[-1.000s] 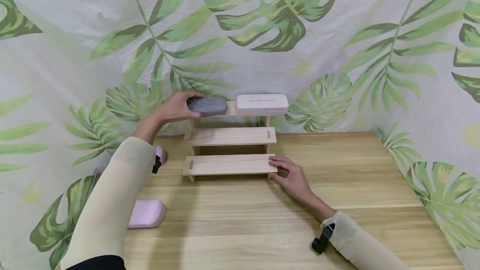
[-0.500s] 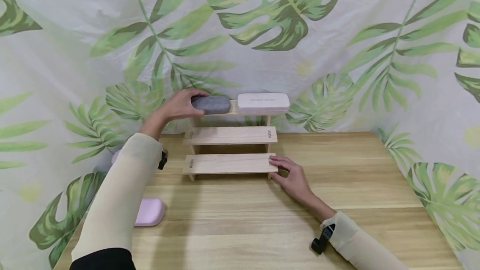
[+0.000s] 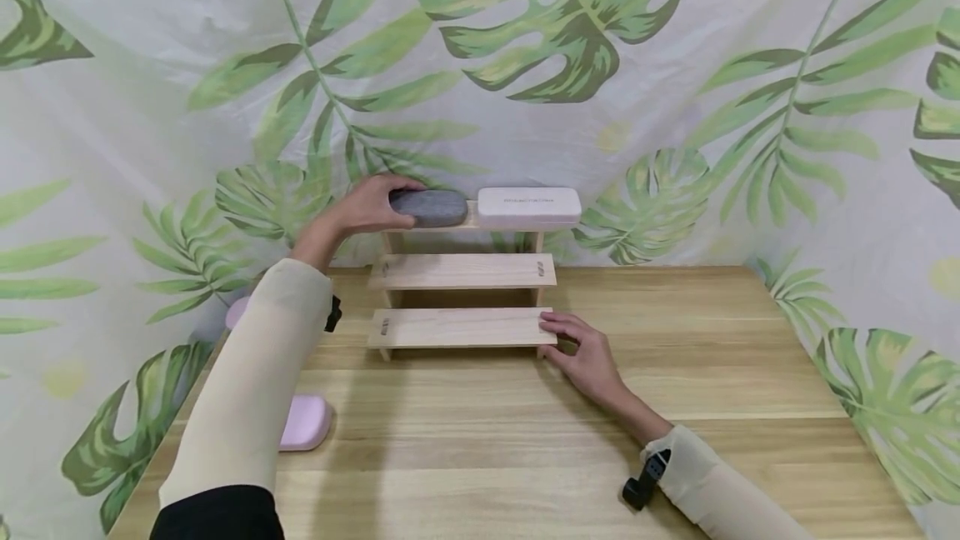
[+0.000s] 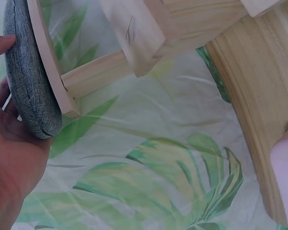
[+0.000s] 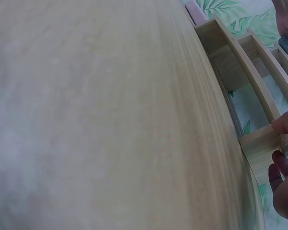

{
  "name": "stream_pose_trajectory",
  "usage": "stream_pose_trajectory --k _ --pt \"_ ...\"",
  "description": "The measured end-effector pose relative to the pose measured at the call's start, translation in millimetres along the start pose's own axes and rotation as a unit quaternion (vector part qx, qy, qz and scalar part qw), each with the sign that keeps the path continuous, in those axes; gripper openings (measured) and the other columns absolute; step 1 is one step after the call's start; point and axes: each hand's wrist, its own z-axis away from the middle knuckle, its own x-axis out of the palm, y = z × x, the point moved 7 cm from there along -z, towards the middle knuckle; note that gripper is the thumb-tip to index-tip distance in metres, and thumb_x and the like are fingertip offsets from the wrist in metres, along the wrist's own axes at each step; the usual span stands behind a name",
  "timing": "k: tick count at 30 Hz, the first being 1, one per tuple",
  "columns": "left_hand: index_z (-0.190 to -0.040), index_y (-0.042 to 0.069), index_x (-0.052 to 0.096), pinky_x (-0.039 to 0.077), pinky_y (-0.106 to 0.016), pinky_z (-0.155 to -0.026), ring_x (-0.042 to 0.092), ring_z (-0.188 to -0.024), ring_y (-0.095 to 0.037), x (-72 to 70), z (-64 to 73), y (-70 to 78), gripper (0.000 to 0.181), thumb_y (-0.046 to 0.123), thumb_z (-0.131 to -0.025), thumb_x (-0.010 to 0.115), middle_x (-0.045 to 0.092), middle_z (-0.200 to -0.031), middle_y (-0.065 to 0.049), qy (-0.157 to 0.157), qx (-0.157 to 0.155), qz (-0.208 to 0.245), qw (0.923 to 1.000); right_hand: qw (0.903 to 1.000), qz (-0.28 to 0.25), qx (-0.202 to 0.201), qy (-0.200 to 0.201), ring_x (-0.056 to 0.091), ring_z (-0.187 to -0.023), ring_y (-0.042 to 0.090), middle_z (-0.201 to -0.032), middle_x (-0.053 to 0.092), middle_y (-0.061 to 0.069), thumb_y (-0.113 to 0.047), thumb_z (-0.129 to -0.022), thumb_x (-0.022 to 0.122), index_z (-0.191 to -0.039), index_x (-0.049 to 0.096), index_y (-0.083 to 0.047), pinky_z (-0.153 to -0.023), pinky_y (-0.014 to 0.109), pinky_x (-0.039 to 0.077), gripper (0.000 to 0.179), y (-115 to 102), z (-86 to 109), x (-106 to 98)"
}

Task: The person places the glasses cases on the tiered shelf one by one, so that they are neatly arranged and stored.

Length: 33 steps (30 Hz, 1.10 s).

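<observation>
Just above the frame's centre, the left hand [image 3: 365,207] is gripping the left end of the grey case [image 3: 435,208], whose long axis is running sideways along the top shelf [image 3: 472,215] toward the white case [image 3: 529,207].

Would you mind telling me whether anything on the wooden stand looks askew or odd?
One thing: in the head view, the white case on the top tier reaches further right than the middle tier below, so it seems to overhang. I see no spill or damage.

pale backdrop [image 3: 525,140] (leaf-printed, creased) behind a wooden table [image 3: 525,440]
</observation>
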Motion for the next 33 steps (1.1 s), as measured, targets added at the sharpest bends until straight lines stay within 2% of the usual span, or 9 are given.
stream_pose_trajectory --k 4,11,20,25,33 --pt "-0.146 0.008 0.063 0.046 -0.052 -0.096 0.061 -0.114 -0.035 -1.0 1.2 2.0 0.06 0.02 -0.089 0.076 0.063 -0.143 -0.02 -0.007 0.002 -0.002 1.0 1.0 -0.005 0.004 0.0 0.06 -0.131 0.047 -0.133 0.068 0.029 0.014 -0.084 0.081 -0.121 0.072 0.013 -0.093 0.058 0.055 0.038 -7.3 -1.3 0.3" --pt "-0.147 0.008 0.063 0.046 -0.054 -0.098 0.061 -0.118 -0.037 -2.1 1.1 2.0 0.059 0.021 -0.091 0.076 0.062 -0.144 -0.021 -0.01 0.001 -0.005 0.9999 0.9998 -0.013 0.015 -0.002 0.06 -0.131 0.047 -0.132 0.068 0.03 0.014 -0.084 0.08 -0.12 0.072 0.014 -0.095 0.06 0.054 0.037 -34.5 -2.8 -3.3" --pt "-0.151 0.006 0.057 0.045 -0.057 -0.105 0.054 -0.133 -0.04 -5.2 6.7 6.5 0.067 0.026 -0.092 0.081 0.055 -0.154 -0.02 -0.004 0.014 0.017 0.9997 0.9999 -0.007 0.01 -0.002 0.061 -0.13 0.048 -0.131 0.069 0.03 0.013 -0.084 0.081 -0.12 0.072 0.014 -0.094 0.055 0.056 0.036 -38.1 -2.6 -5.1" --pt "-0.154 0.007 0.054 0.04 -0.06 -0.112 0.048 -0.141 -0.041 -10.4 11.7 11.0 0.075 0.031 -0.09 0.084 0.052 -0.156 -0.019 0.008 0.026 0.013 0.9995 1.0 -0.006 0.002 -0.002 0.061 -0.128 0.049 -0.13 0.068 0.031 0.014 -0.084 0.081 -0.119 0.072 0.015 -0.093 0.055 0.056 0.036 -41.0 -3.1 -6.9" --pt "-0.155 0.011 0.054 0.031 -0.064 -0.12 0.042 -0.148 -0.041 -22.3 28.0 18.2 0.079 0.034 -0.088 0.087 0.049 -0.16 -0.016 0.048 0.049 -0.006 0.9976 0.9995 -0.021 0.02 -0.009 0.06 -0.131 0.049 -0.133 0.067 0.031 0.015 -0.085 0.079 -0.121 0.071 0.015 -0.094 0.056 0.055 0.037 -37.2 -3.0 -5.5"
